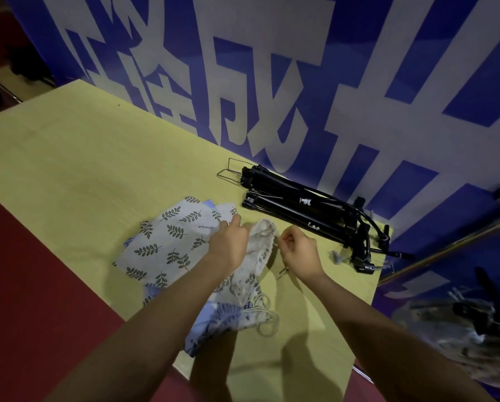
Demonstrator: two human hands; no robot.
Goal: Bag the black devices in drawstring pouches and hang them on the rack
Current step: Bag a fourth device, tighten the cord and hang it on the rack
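**Black devices far right, pouch mouth being opened between both hands**

Black devices lying folded on the yellow tabletop, far and right of both hands, close under the blue banner. Long axes running from far-left down to near-right, two bundles side by side, thin wire loops sticking out at the far-left ends, knobs and brackets clustered at the near-right ends.

Left hand closed on the rim of a pale drawstring pouch, fingers curled over the far-left side of the mouth. Right hand pinched together at the right side of the same mouth, seemingly on the cord or hem; exact contact too small to confirm. Pouch trailing back toward the body, its cord looped loosely on the tabletop near the forearms. More leaf-printed pouches spread flat to the left, partly under the left wrist.

Judged as the mouth-opening step, nothing bagged yet from this pouch. Right hand nearer to the devices, so likely the one to reach far-right for the closest bundle. Best fed in end-first along its long axis, narrow far-left end leading, with the left hand holding the mouth wide. Snagging of wire loops on the cord a fair risk. Rack not clearly identifiable here.
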